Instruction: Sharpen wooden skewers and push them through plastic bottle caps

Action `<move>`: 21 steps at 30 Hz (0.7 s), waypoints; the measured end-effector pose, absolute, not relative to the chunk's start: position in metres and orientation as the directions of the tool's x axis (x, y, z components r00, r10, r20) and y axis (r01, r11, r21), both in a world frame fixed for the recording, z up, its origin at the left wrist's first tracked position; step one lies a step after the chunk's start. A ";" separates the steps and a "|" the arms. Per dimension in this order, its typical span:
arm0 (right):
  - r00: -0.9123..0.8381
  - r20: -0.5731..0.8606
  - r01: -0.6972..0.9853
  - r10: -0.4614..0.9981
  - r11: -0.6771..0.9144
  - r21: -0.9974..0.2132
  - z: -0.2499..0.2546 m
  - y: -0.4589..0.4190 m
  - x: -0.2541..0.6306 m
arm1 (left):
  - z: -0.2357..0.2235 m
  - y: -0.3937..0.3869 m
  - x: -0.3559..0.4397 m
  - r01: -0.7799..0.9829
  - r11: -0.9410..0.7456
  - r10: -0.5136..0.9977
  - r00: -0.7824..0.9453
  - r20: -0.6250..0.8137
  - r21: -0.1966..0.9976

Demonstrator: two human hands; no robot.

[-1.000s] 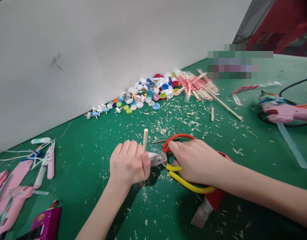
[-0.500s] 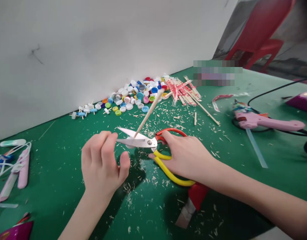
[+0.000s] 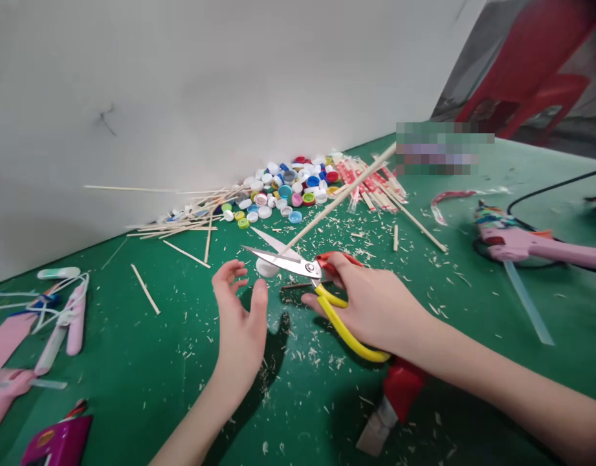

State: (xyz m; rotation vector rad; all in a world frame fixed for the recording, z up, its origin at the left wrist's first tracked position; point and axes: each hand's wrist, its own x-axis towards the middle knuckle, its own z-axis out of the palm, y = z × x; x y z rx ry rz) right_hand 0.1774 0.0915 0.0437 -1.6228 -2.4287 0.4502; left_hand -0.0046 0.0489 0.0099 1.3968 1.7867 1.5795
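Note:
My right hand [image 3: 375,304] grips a pair of scissors [image 3: 298,265] by its red and yellow handles; the steel blades are spread apart and point left. A long wooden stick [image 3: 341,197] lies between the blades and slants up to the right. My left hand [image 3: 239,310] hovers just left of the blade tips with fingers loosely spread and nothing in it. Wood shavings are scattered on the green mat [image 3: 132,362] round both hands.
A heap of coloured bottle caps [image 3: 288,188] lies against the white wall, with thin sticks [image 3: 181,226] to its left and wrapped chopsticks [image 3: 370,178] to its right. A pink glue gun [image 3: 535,243] with cable lies right. Pink parts [image 3: 30,336] sit left.
My left hand has let go of the short stick piece and opened. The scissor blades have opened round a long stick. The view has shifted, showing thin sticks near the caps.

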 end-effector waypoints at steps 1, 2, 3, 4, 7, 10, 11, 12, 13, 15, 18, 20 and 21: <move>-0.385 -0.021 0.867 0.923 0.354 -0.350 0.044 0.092 0.178 | 0.010 0.049 -0.003 0.407 -0.117 0.854 -0.425 0.301 0.906; -0.394 -0.028 0.865 0.919 0.360 -0.351 0.044 0.092 0.179 | 0.009 0.048 -0.002 0.394 -0.112 0.870 -0.405 0.282 0.912; -0.405 -0.035 0.860 0.913 0.368 -0.354 0.044 0.092 0.179 | 0.008 0.048 -0.001 0.379 -0.102 0.891 -0.376 0.254 0.920; -0.418 -0.041 0.854 0.907 0.377 -0.359 0.043 0.091 0.179 | 0.008 0.048 0.000 0.361 -0.083 0.916 -0.339 0.214 0.929; -0.450 -0.064 0.838 0.891 0.397 -0.374 0.042 0.090 0.179 | 0.006 0.046 0.000 0.317 0.016 0.971 -0.231 0.060 0.948; -0.465 -0.087 0.829 0.881 0.400 -0.391 0.042 0.088 0.179 | 0.006 0.044 -0.001 0.330 0.042 0.976 -0.217 0.033 0.943; -0.468 -0.095 0.828 0.878 0.399 -0.393 0.042 0.088 0.179 | 0.006 0.043 -0.001 0.341 0.031 0.971 -0.232 0.052 0.940; -0.472 -0.105 0.828 0.875 0.399 -0.394 0.042 0.088 0.179 | 0.006 0.043 -0.001 0.353 0.018 0.966 -0.246 0.074 0.936; -0.476 -0.116 0.828 0.872 0.400 -0.394 0.042 0.088 0.179 | 0.006 0.043 -0.002 0.366 0.008 0.962 -0.257 0.094 0.931; -0.484 -0.137 0.828 0.864 0.401 -0.392 0.042 0.089 0.178 | 0.006 0.043 -0.002 0.387 -0.001 0.956 -0.269 0.113 0.922; -0.483 -0.163 0.834 0.860 0.396 -0.384 0.041 0.089 0.178 | 0.006 0.044 -0.002 0.382 0.001 0.962 -0.253 0.103 0.924; -0.486 -0.176 0.836 0.856 0.397 -0.378 0.041 0.088 0.178 | 0.006 0.044 -0.002 0.362 0.006 0.964 -0.249 0.091 0.932; -0.491 -0.178 0.834 0.853 0.401 -0.379 0.041 0.088 0.178 | 0.006 0.044 -0.002 0.349 0.012 0.964 -0.251 0.082 0.937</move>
